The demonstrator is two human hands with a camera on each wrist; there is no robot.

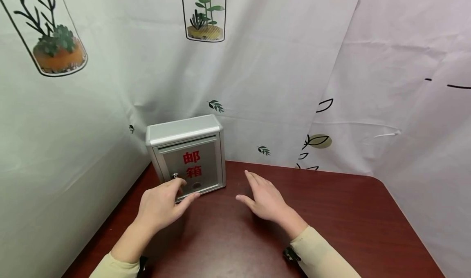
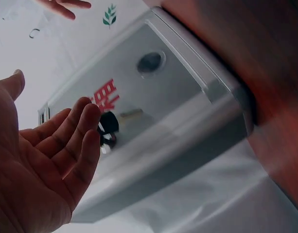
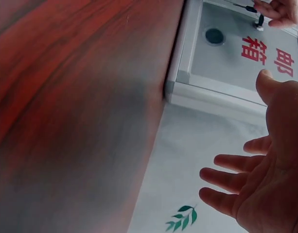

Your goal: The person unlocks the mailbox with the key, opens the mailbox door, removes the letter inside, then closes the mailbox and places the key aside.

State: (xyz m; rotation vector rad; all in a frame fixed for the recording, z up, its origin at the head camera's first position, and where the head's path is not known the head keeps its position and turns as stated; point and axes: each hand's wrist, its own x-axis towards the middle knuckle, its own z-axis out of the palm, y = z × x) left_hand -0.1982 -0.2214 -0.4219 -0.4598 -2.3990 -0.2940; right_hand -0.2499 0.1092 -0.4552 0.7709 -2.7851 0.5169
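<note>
A silver metal mailbox (image 1: 211,153) with red characters and a slot near its top stands upright at the table's back left. Its front door is closed. My left hand (image 1: 160,204) hovers before the lock (image 1: 174,175), its thumb apart from the loosely bent fingers. In the left wrist view, a black-headed key (image 2: 109,123) hangs at the lock, close to the fingertips; no grip on it shows. My right hand (image 1: 266,198) is held above the table, right of the mailbox, with fingers extended, thumb apart and nothing in it.
The dark red wooden table (image 1: 331,225) extends to the right and toward me. White curtains (image 1: 272,86) printed with plants hang behind and at both sides, close to the mailbox's back and left.
</note>
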